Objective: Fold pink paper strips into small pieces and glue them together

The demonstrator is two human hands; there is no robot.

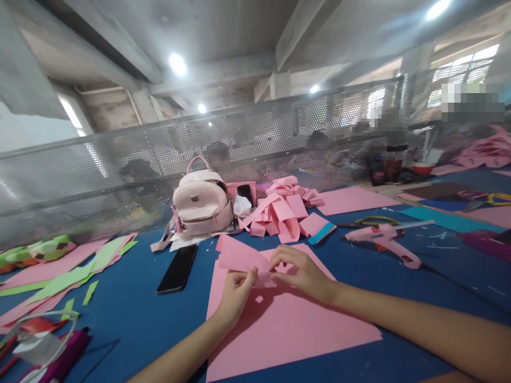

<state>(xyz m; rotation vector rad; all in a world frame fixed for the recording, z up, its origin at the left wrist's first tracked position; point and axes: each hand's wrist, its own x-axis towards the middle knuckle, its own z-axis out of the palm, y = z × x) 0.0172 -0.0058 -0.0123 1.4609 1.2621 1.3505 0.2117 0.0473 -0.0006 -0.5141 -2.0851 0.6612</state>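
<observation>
My left hand (236, 293) and my right hand (300, 272) meet over a large pink paper sheet (287, 330) lying on the blue table (131, 314). Both pinch a smaller piece of pink paper (239, 256), which sticks up and to the left from between the fingers. The left thumb and fingers close on its lower edge. The right fingers curl over its right end.
A black phone (178, 268) lies left of the sheet. Behind stand a pink backpack (202, 205) and a heap of pink paper scraps (283, 210). A pink glue gun (385, 242) and scissors (373, 221) lie to the right. Green and pink strips (67, 276) sit left; a mesh fence (120, 159) runs behind.
</observation>
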